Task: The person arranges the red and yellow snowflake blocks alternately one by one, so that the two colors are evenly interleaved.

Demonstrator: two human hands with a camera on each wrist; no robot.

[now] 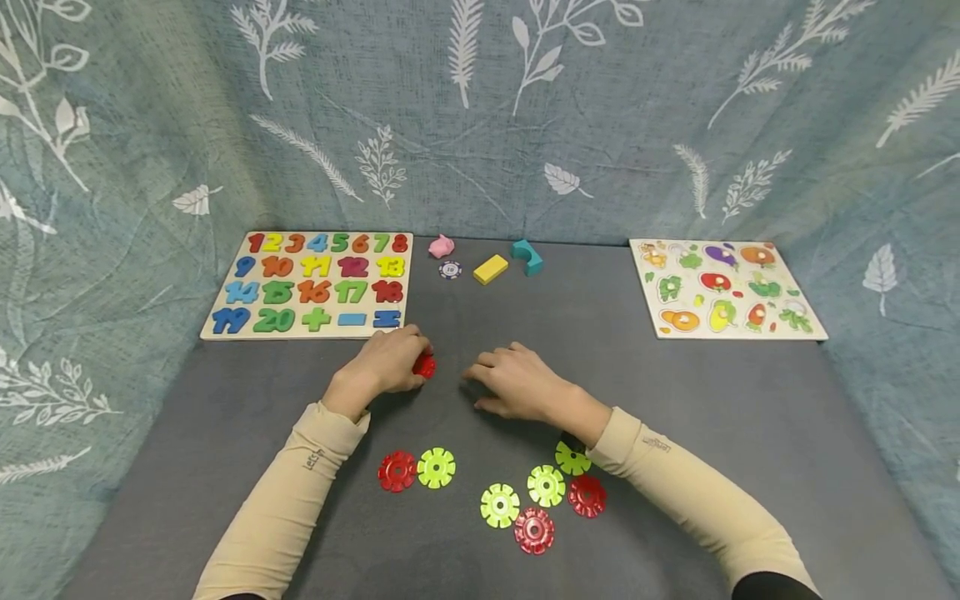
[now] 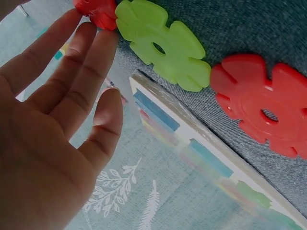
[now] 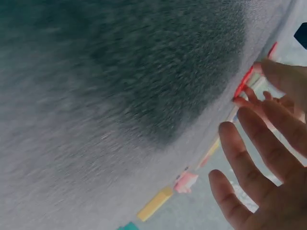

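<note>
My left hand grips a red notched plastic disc, fingers over its far side and thumb at its near edge. In the left wrist view, fingertips meet that red disc. A green notched disc and another red disc continue the row, edges overlapping; the hand and wrist hide these two from the head camera. My right hand hovers over the table to the right, fingers spread and relaxed, holding nothing. In the right wrist view, the right hand has bare fingers.
Nearer me lie a red disc beside a green disc, and several more to the right, including a green one. A number board stands back left, a vegetable board back right. Between them sit a pink pig, poker chip, yellow block and teal arch.
</note>
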